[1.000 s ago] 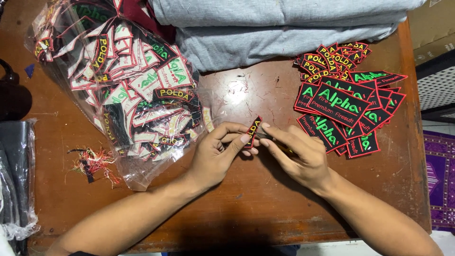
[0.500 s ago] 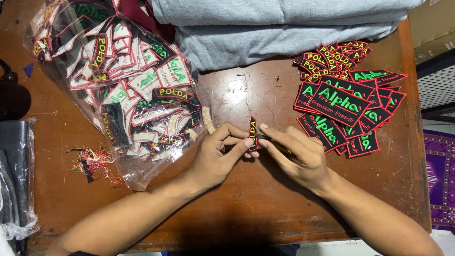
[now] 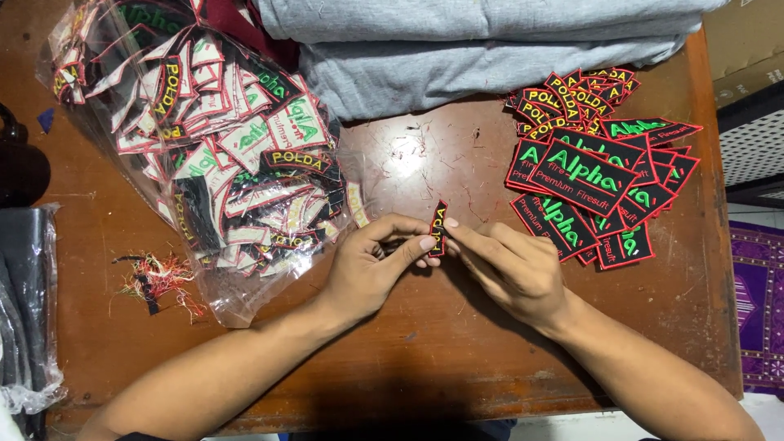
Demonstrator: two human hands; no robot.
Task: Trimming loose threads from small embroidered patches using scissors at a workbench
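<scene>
Patch (image 3: 438, 228) sits pinched upright between my left hand (image 3: 371, 269) and right hand (image 3: 506, 265) above the counter (image 3: 408, 359). I judge the thin edge grip could slip, dropping it among loose threads (image 3: 159, 282).

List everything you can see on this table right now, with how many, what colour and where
small patch: one, black with red edge and yellow lettering, pinched between both hands at table centre
plastic bag: one, clear, stuffed with many patches, upper left
loose patches: a pile, too many to count, black with red edges and green or yellow lettering, upper right
folded cloth: a grey stack, far edge
thread scraps: one tangle, red and dark, left of the arms
table: one, brown wood
dark plastic-wrapped bundle: one, left edge
purple patterned fabric: right edge, beyond the table
left hand: one, holding the small patch
right hand: one, holding the small patch
</scene>
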